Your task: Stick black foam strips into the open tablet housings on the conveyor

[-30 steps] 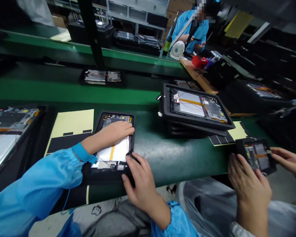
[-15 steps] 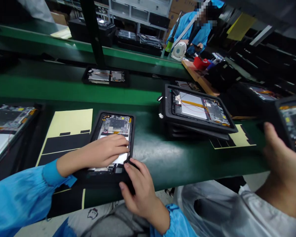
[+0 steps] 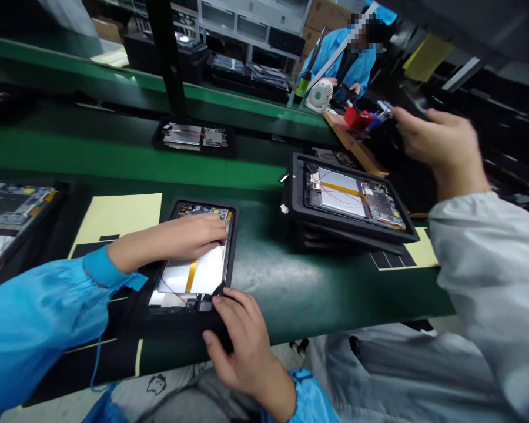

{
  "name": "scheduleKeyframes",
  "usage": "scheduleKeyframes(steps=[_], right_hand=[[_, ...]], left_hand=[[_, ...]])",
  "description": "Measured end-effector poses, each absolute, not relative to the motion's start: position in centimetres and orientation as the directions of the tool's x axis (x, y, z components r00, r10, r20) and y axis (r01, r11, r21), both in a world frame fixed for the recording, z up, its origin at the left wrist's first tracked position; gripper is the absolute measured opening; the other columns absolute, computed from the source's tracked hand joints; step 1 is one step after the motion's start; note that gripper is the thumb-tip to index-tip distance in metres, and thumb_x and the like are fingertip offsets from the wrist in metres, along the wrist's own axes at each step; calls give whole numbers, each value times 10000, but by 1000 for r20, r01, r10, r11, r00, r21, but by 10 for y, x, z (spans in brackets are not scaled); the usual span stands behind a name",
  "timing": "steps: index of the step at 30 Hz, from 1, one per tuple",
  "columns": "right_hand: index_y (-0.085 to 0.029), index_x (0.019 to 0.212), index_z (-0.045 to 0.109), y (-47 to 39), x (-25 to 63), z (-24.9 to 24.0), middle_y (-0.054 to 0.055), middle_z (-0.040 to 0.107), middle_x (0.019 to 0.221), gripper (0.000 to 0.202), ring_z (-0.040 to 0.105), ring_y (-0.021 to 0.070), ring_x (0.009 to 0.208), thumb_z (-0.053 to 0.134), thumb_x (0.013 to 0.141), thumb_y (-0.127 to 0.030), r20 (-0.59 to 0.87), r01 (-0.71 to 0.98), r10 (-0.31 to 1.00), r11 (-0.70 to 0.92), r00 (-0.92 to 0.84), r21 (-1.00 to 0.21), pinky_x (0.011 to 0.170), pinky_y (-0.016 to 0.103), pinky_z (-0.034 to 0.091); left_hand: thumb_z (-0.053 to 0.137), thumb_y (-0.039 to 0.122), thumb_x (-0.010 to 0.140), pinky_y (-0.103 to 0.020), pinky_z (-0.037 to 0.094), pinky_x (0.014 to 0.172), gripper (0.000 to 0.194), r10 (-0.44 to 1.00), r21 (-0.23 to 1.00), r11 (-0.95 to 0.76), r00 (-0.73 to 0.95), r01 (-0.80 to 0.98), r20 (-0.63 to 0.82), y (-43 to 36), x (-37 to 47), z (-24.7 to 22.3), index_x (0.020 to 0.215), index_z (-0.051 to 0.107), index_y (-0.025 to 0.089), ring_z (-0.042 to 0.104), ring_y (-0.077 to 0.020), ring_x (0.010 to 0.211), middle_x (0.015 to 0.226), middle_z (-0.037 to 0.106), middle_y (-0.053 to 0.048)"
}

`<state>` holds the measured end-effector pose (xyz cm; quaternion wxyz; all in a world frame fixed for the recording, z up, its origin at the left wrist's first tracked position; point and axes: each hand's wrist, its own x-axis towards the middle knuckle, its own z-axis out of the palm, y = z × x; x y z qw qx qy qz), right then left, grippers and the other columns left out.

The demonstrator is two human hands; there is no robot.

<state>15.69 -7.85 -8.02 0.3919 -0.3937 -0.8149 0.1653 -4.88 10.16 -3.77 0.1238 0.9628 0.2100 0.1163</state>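
An opened tablet point(image 3: 211, 268) lies in a black foam tray point(image 3: 233, 247) in front of me, its white battery, orange flat cable and circuit board exposed. My left hand point(image 3: 198, 235) is laid across the far part of the tablet, fingers stretched and partly covering the circuit board. At the near right corner, my right hand point(image 3: 242, 341) grips the tray, thumb on the near side and fingertips on the rim. A small black piece shows by those fingertips; whether it is separate I cannot tell. Left of the tray lies a yellow sheet point(image 3: 119, 211) with black strips.
On the right stands a stack of foam trays point(image 3: 300, 205) topped by another opened tablet point(image 3: 341, 191). Further tablets lie at the far left and on the back ledge. A co-worker's hand point(image 3: 445, 147) in a pale sleeve reaches in from the right. Another person sits behind.
My left hand has slid away from me, from the battery toward the circuit board, uncovering the orange cable. My right hand stays at the corner. The co-worker's hand has moved up and back.
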Motion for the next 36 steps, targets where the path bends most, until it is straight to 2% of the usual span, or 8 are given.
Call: scheduleKeyframes(steps=[4,7,15,19,22,27,32,36], right_hand=[[-142,1446,470,-78,157,-80,155,705,1226,531,593,302,1224,580,932,-219,506,514,770,638,-389,-574,1006,484,561],[-136,1453,458,-78,156,-79,160,692,1267,542,573,316,1256,582,934,-233,485,523,770,638,-415,-566,1027,516,552],[-109,1471,445,-80,155,-83,194,652,1331,542,534,334,1325,569,953,-209,442,583,799,601,-409,-548,1056,558,546],[-108,1504,398,-80,154,-81,190,653,1340,576,518,340,1351,560,958,-191,440,584,803,595,-402,-552,1067,562,538],[-117,1496,404,-78,154,-80,184,659,1326,566,530,334,1340,561,958,-201,436,582,808,589,-396,-561,1061,549,543],[-125,1470,436,-78,155,-78,195,643,1342,531,562,316,1314,550,957,-201,409,616,840,541,-356,-573,1057,519,550],[-117,1453,446,-80,155,-79,201,644,1346,515,559,331,1322,555,963,-236,406,623,837,545,-368,-561,1088,568,520],[-117,1457,436,-79,156,-80,188,669,1308,528,550,337,1329,561,958,-240,404,595,831,556,-382,-581,1100,590,502]], left_hand=[[594,40,913,-330,447,743,148,332,-7,-941,930,337,156,104,-44,-35,839,669,144,587,-222,777,810,667,-74],[622,12,890,-333,431,714,171,273,-138,-948,954,288,121,104,-37,-34,788,653,146,578,-214,721,764,657,-65],[564,-1,900,-336,433,723,221,279,-209,-936,959,284,56,106,-29,-33,777,629,171,599,-222,754,775,661,-60],[552,-15,873,-338,445,734,236,317,-125,-940,948,319,38,111,-26,-28,756,626,176,611,-223,746,773,670,-69],[611,34,859,-306,433,676,201,396,67,-917,918,394,19,123,-24,-23,729,628,186,625,-204,722,750,675,-47],[675,161,863,-258,338,528,133,590,395,-705,796,589,-135,137,-27,-15,738,664,205,581,-155,581,659,647,18],[544,164,964,-234,482,788,159,529,558,-731,842,392,102,99,-38,-18,943,700,189,673,-164,871,933,724,-22],[426,138,1012,-268,508,877,286,429,499,-812,889,303,158,68,-48,-28,1035,707,187,662,-193,967,1033,710,-66]])
